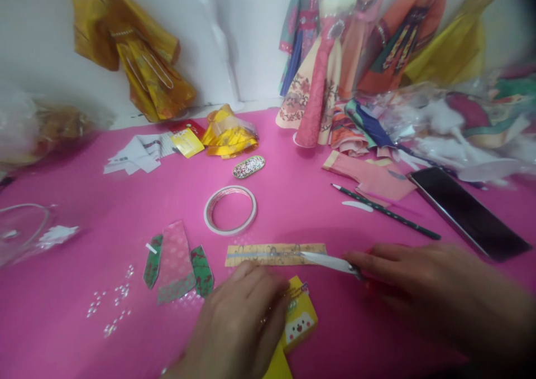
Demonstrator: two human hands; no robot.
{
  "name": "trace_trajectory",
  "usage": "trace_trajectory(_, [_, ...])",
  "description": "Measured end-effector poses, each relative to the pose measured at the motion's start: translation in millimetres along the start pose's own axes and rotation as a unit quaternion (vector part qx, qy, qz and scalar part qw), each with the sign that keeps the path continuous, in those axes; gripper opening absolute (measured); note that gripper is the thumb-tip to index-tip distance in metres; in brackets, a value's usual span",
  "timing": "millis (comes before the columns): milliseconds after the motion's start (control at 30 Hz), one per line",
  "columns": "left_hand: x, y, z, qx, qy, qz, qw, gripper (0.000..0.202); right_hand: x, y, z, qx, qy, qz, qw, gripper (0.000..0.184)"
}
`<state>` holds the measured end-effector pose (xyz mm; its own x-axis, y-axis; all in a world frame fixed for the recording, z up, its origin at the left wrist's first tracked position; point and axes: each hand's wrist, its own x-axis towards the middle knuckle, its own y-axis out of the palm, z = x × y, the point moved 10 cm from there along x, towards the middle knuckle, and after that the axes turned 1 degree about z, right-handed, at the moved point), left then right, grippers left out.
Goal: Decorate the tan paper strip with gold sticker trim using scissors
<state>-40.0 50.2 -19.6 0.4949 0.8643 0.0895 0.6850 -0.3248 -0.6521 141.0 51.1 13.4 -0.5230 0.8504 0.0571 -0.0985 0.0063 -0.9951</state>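
Observation:
My right hand (397, 278) is closed round the handles of a pair of scissors (329, 262); a bit of red shows under the fingers. The scissors' pale blades point left, their tip over a tan patterned strip (251, 258) with a silvery line along its middle. Just below the strip, my left hand (238, 323) is curled with fingers together, its fingertips by the strip's lower edge. What those fingers hold, if anything, is hidden. Beside this hand, partly covered by it, lies a yellow packet (300, 317) with a white cartoon face.
A tape roll (208, 217) and a glittery oval case (248, 167) lie beyond the strip. Pink and green fabric pieces (178, 256) and loose rhinestones (121, 292) are at left. Rightward are a dark pencil (389, 212) and a phone (464, 211). Doll dresses (314, 89) stand behind.

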Motion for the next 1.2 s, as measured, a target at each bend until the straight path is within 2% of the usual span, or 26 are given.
trace_trajectory(100, [1, 1.9, -10, 0.057, 0.066, 0.004, 0.996, 0.015, 1, 11, 9, 0.02, -0.034, 0.061, 0.997, 0.035])
trace_trajectory(400, [-3, 9.0, -32, 0.124, 0.172, -0.002, 0.977, 0.024, -1, 11, 14, 0.012, -0.05, 0.046, 0.998, 0.035])
trace_trajectory(667, [3, 15.2, -33, 0.149, 0.16, 0.033, 0.975, 0.024, 2, 4, 18, -0.014, -0.063, 0.018, 0.998, 0.032])
trace_trajectory(900, [2, 26.7, -33, 0.183, 0.164, 0.079, 0.966, 0.035, 2, 4, 20, -0.016, -0.071, 0.017, 0.997, 0.036])
trace_trajectory(1200, [5, 28.3, -33, 0.197, 0.156, 0.08, 0.965, 0.038, -6, 14, 25, -0.038, -0.078, 0.032, 0.996, 0.039])
